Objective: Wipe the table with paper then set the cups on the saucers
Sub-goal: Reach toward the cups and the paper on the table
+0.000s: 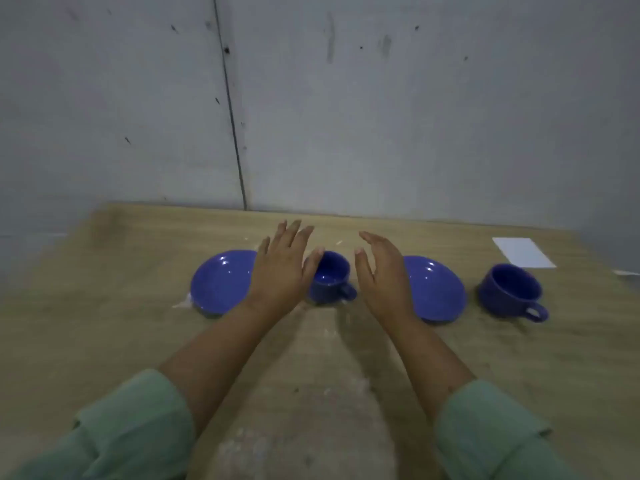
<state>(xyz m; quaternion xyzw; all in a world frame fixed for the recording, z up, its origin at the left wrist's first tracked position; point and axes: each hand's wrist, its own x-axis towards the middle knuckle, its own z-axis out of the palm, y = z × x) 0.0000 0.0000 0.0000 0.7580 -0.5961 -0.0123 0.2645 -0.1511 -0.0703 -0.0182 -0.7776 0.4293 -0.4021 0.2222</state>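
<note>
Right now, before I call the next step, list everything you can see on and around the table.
cups: 2, blue, upright on the table; one between the two hands, one at far right, handle toward the camera
saucers: 2, blue, empty; one left of the middle cup, one between the cups
paper: 1 sheet, white, flat at the far right, behind the right cup
pale smears: whitish patches on the near middle of the table
table: 1, light wood, set against the wall
wall: grey, marked, with a dark vertical seam
sleeves: 2, pale green, at the bottom corners
hands: left hand and right hand, both open and empty, either side of the middle cup
</note>
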